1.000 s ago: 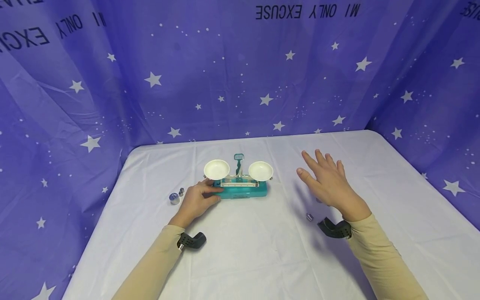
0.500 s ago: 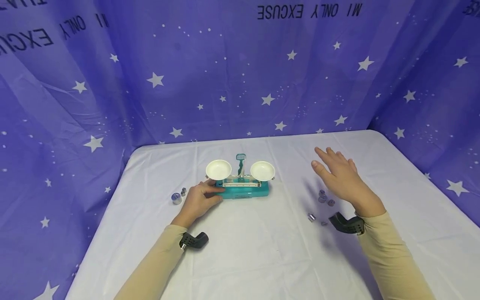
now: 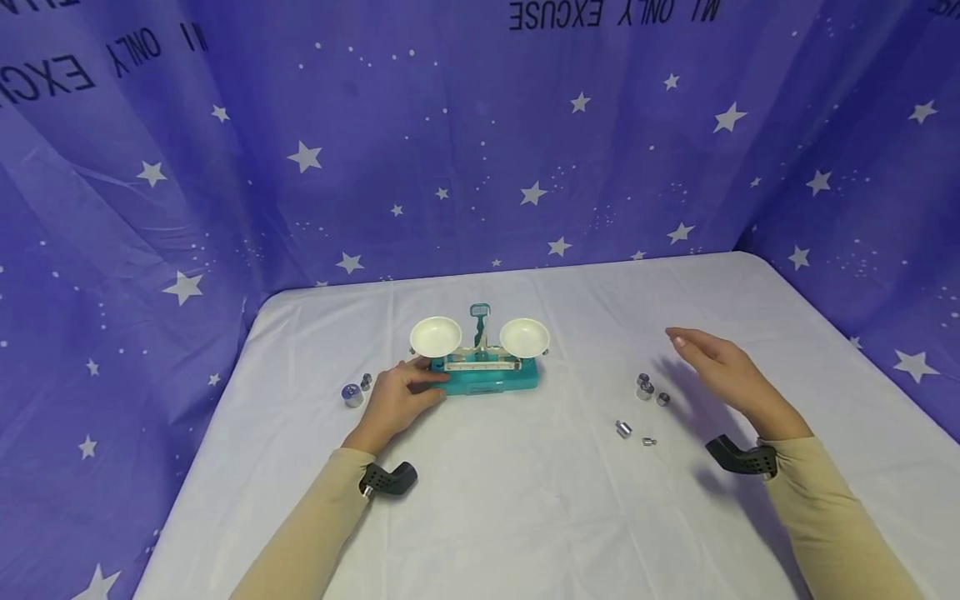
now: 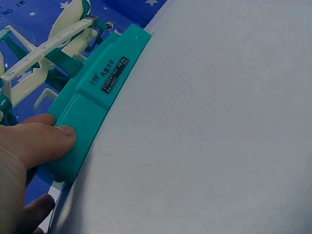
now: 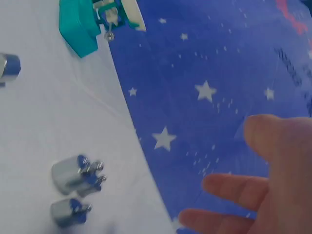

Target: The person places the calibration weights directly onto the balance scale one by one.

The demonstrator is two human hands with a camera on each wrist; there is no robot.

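Observation:
A teal balance scale (image 3: 495,381) with two white pans stands near the table's middle. My left hand (image 3: 393,404) grips the left end of its base. In the left wrist view the thumb (image 4: 53,141) presses on the teal base (image 4: 85,114), and other fingers are partly hidden. My right hand (image 3: 731,379) is raised over the table with fingers extended, holding nothing. Left of it several metal weights are grouped: an upright cluster (image 3: 645,390), another weight (image 3: 663,399) beside it, and two lying on their sides, a larger one (image 3: 623,429) and a tiny one (image 3: 649,442).
Left of my left hand stand a large metal weight (image 3: 352,395) and a small one (image 3: 366,382). A white cloth covers the table (image 3: 510,517). Purple star-printed curtains (image 3: 480,150) rise behind and at both sides.
My right hand has drawn away to the right and turned more edge-on, uncovering the weights on that side. My left hand stays on the scale's base.

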